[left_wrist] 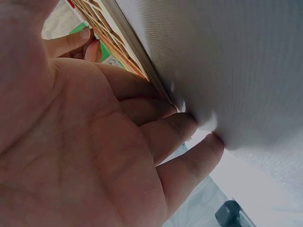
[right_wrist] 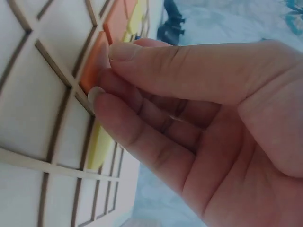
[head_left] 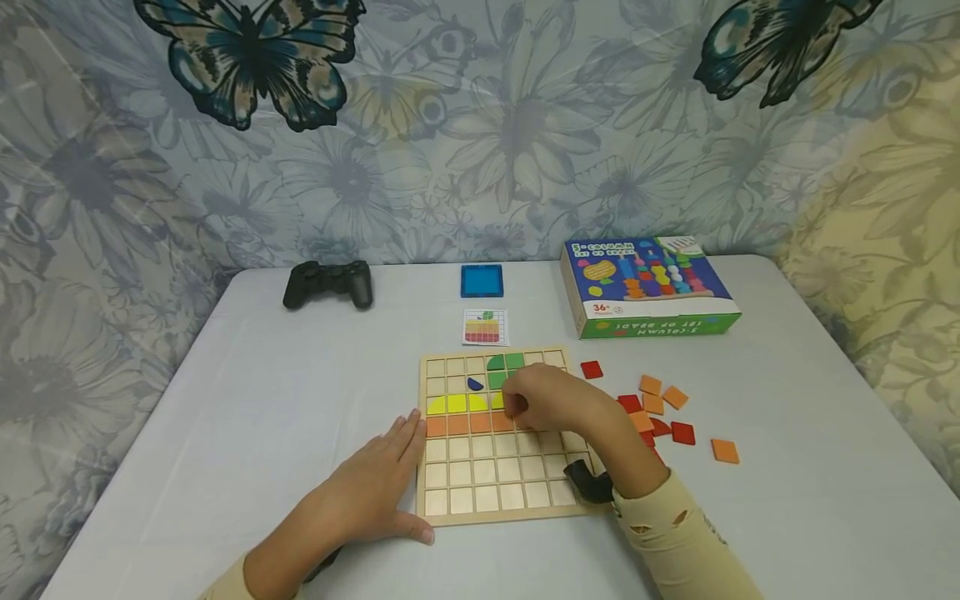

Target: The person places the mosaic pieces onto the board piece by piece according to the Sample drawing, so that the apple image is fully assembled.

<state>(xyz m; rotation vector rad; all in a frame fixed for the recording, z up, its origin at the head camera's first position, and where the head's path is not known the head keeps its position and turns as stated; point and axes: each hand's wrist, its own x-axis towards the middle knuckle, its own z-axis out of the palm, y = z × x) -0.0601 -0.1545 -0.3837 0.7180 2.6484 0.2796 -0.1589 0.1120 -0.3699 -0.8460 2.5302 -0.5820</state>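
A wooden grid board (head_left: 472, 500) lies on the table. Its upper part carries green pieces (head_left: 497, 380), a row of yellow pieces (head_left: 457, 404) and a row of orange square tiles (head_left: 458, 426). My right hand (head_left: 551, 398) reaches over the board, its thumb and fingers pinching an orange tile (right_wrist: 91, 66) at a grid cell. Against the board's left edge rests my left hand (head_left: 375, 487), fingers extended and thumb spread near the lower left corner. A dark blue half-round piece (head_left: 475, 384) lies on the grid above the yellow row.
Loose orange and red tiles (head_left: 682, 433) lie scattered right of the board. Behind it are a pattern card (head_left: 485, 327) and a small blue tray (head_left: 482, 282). A game controller (head_left: 327, 284) stands at the back left, a colourful game box (head_left: 649, 287) at the back right.
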